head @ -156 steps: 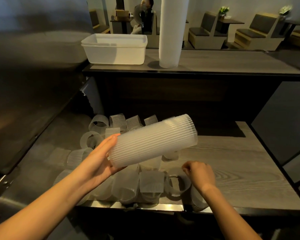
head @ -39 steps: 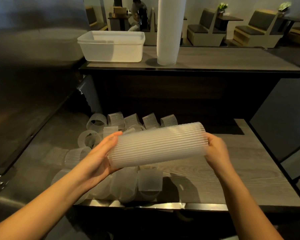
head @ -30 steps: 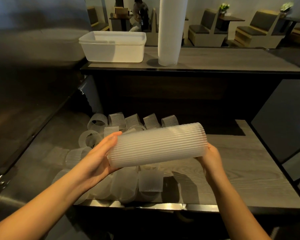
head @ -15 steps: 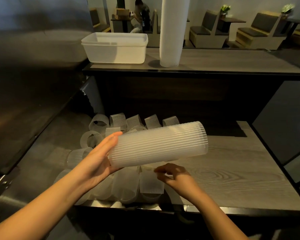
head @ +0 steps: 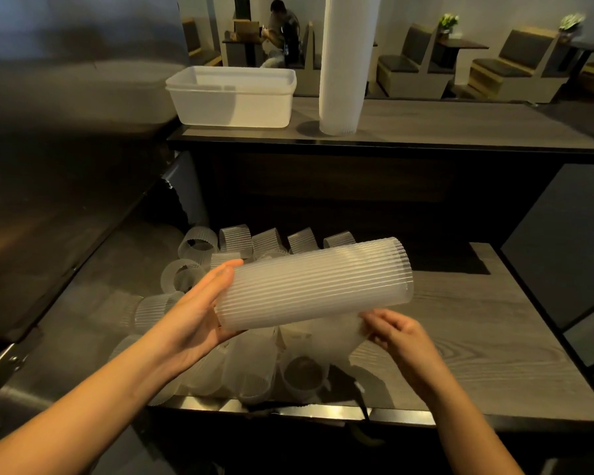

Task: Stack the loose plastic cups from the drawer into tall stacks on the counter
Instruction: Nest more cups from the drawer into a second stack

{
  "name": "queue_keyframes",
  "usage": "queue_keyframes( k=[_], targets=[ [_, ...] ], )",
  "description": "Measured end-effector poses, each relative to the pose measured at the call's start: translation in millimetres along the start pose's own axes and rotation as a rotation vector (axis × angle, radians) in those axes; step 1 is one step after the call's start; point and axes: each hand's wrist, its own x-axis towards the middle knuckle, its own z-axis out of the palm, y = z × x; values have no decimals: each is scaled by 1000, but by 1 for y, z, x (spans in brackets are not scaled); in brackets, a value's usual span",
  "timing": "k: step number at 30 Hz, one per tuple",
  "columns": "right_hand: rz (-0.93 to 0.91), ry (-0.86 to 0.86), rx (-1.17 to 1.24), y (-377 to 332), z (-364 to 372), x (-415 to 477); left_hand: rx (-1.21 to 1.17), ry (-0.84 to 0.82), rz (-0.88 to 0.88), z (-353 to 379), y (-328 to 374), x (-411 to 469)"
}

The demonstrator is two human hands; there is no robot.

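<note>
Above the open drawer [head: 477, 337], the horizontal stack of ribbed translucent plastic cups [head: 316, 286] is gripped at its closed end by the left hand [head: 199, 320], fingers on top and thumb below. That hold, I judge, leaves the open mouth on the right free to take another cup. Just beneath that mouth the right hand [head: 400, 334] pinches a single loose cup [head: 336, 334] with curled fingers. Blur smears this cup, so its tilt and which end leads are hard to make out.

Under and behind the stack, more loose ribbed cups [head: 199, 241] lie on their sides on the drawer's wood-grain bottom, several of them hidden by the stack and the forearms.

Farther back, on the dark desk [head: 460, 121], a tall white stack of cups [head: 342, 80] stands upright beside a white plastic tub [head: 232, 97] — presumably where the held stack is bound. The tall stack's top is cut off by the frame's edge.
</note>
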Motion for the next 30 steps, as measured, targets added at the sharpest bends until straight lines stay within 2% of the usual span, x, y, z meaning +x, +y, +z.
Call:
queue_keyframes(
  k=[5,10,14,19,26,30],
  targets=[
    [-139,349,379,-15,-27,-1,3,10,-3,2,-1,-1],
    [-345,423,485,-36,-38,-8,19,16,6,1,-1,-2],
    [-472,361,415,-46,-35,-15,25,23,19,0,-1,-2],
    [-579,316,9,-45,-20,-26,47,16,25,0,-2,-2],
    [-553,165,-23,-44,-5,-29,24,1,10,-3,-1,-1],
    [-600,189,-128,-43,-1,-29,23,15,15,-4,-1,-1]
  ],
)
